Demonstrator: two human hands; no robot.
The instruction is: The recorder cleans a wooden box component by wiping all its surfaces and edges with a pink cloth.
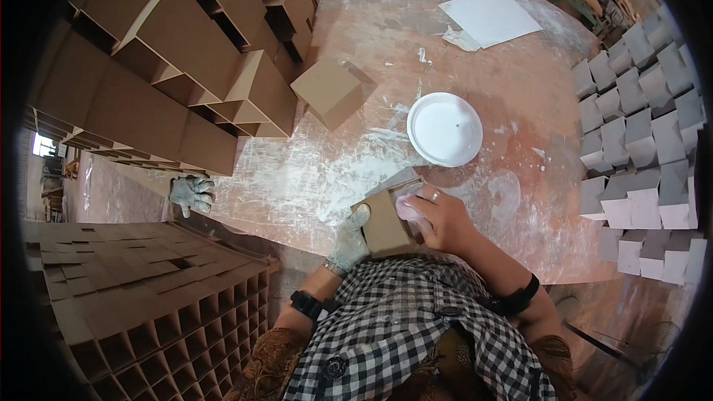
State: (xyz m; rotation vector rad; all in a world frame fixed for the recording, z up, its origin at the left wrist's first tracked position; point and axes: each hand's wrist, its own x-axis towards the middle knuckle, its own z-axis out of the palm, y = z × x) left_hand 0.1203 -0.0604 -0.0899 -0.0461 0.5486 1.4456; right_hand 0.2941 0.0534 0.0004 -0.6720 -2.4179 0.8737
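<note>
In front of my apron a small brown cardboard-like box [385, 224] is held tilted just over the near table edge. My left hand [349, 245], in a whitish dusty glove, grips its left side with the thumb on the upper face. My bare right hand [447, 221] is closed on a soft pinkish pad [406, 209], partly covered by thin see-through film, and presses it against the box's right side. The fingers hide part of that side. Beyond the hands stands a round white bowl [414, 150] with white contents.
Another brown box [327, 95] sits on the white-smeared table [356, 22]. Brown boxes [189, 33] rise at the left, with more stacked [141, 260] below. A grey glove [191, 194] lies at the table's left edge. White sheet [494, 19] far; grey-white boxes [639, 141] right.
</note>
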